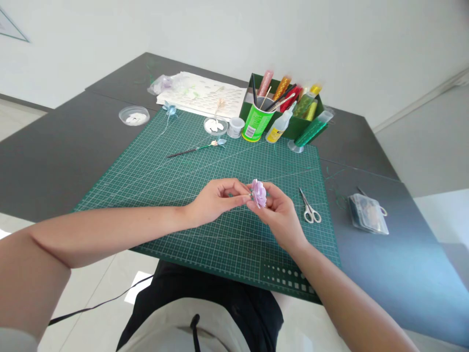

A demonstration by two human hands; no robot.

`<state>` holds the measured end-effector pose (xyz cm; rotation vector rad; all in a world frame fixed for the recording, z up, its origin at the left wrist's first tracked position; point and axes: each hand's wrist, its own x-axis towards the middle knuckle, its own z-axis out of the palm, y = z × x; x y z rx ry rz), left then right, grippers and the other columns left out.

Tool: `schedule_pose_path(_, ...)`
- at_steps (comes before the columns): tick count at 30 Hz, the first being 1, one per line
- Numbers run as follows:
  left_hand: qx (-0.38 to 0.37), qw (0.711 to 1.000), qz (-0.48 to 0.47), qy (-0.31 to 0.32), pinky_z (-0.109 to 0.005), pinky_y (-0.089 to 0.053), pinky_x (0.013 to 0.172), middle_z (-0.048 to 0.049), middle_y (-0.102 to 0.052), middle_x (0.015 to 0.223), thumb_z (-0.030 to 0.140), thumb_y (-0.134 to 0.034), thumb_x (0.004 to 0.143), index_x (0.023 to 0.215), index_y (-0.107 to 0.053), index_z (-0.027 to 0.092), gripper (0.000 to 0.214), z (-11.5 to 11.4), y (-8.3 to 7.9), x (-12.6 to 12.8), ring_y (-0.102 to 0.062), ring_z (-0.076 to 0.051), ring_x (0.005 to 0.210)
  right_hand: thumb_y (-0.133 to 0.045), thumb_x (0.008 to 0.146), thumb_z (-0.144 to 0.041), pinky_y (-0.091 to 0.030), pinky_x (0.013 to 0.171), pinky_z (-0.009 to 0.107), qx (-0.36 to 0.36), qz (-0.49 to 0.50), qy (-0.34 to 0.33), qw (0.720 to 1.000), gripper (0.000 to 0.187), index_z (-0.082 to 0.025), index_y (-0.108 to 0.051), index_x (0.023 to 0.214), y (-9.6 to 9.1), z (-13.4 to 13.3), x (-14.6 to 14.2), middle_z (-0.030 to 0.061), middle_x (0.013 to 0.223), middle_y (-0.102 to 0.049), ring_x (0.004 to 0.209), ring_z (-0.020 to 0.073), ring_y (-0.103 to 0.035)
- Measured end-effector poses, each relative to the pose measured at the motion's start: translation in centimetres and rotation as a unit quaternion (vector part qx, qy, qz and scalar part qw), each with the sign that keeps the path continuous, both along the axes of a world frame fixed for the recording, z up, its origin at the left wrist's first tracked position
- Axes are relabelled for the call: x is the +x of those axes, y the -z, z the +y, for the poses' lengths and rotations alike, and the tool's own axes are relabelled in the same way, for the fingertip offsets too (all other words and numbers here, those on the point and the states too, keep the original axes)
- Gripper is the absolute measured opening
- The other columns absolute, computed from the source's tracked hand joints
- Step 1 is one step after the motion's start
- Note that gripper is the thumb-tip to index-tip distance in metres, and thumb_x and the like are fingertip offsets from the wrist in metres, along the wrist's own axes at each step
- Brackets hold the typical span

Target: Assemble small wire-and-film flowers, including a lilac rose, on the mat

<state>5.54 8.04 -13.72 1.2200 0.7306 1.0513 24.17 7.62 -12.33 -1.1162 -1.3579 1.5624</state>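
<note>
A small pale purple paper flower (259,192) is held over the green cutting mat (205,171). My right hand (279,211) has its fingers closed round the flower from below and behind. My left hand (217,198) pinches at the flower's base or stem from the left, thumb and fingers pressed together. Both hands meet above the middle of the mat, a little above its surface.
White-handled scissors (309,209) lie right of my hands. A wire-stemmed blue flower (198,148) lies farther back. At the mat's far edge stand a green cup (256,122), glue bottle (279,127), small dishes (215,125) and a green box of glitter tubes (293,102). A plastic pouch (368,213) sits at right.
</note>
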Motion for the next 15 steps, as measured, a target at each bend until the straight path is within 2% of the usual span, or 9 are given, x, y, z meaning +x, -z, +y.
schedule_pose_path(3,0.004,1.000,0.001,0.001,-0.019,-0.039,0.051,-0.0020,-0.072,0.080,0.034,-0.081,0.084,0.083,-0.074,0.013,0.022,0.01,0.09,0.00,-0.051,-0.006,0.057,-0.089,0.071,-0.029,-0.012,0.042,0.023,-0.025,0.026,0.013,0.999,0.031,-0.023,-0.067,0.091,0.24,-0.03,0.22,-0.0112,0.051,-0.039,0.045,0.0054,-0.019)
schedule_pose_path(7,0.006,0.999,-0.026,0.019,-0.021,-0.050,0.065,-0.0019,-0.073,0.080,0.030,-0.084,0.082,0.079,-0.073,0.014,0.019,-0.04,0.19,0.17,-0.062,-0.008,0.069,-0.089,0.068,-0.030,-0.011,0.040,0.022,-0.083,0.091,-0.016,0.992,0.030,-0.024,-0.066,0.085,0.36,-0.03,0.17,-0.0124,0.051,-0.034,0.044,0.0041,-0.012)
schedule_pose_path(10,-0.017,0.998,-0.045,0.027,-0.022,-0.053,0.070,-0.0007,-0.073,0.077,0.027,-0.086,0.079,0.077,-0.072,0.014,0.019,-0.11,0.21,0.20,-0.065,-0.009,0.070,-0.089,0.065,-0.029,-0.011,0.040,0.021,-0.103,0.122,-0.022,0.987,0.027,-0.023,-0.066,0.080,0.38,0.04,0.02,-0.0135,0.049,-0.029,0.043,0.0034,-0.010)
schedule_pose_path(15,-0.047,0.998,-0.022,0.036,-0.021,-0.053,0.063,0.0002,-0.071,0.069,0.029,-0.086,0.078,0.075,-0.070,0.013,0.024,-0.21,0.32,0.07,-0.064,-0.008,0.063,-0.086,0.067,-0.034,-0.011,0.039,0.022,-0.099,0.113,-0.030,0.988,0.023,-0.021,-0.067,0.070,0.45,0.05,-0.01,-0.0123,0.047,-0.029,0.042,0.0035,-0.012)
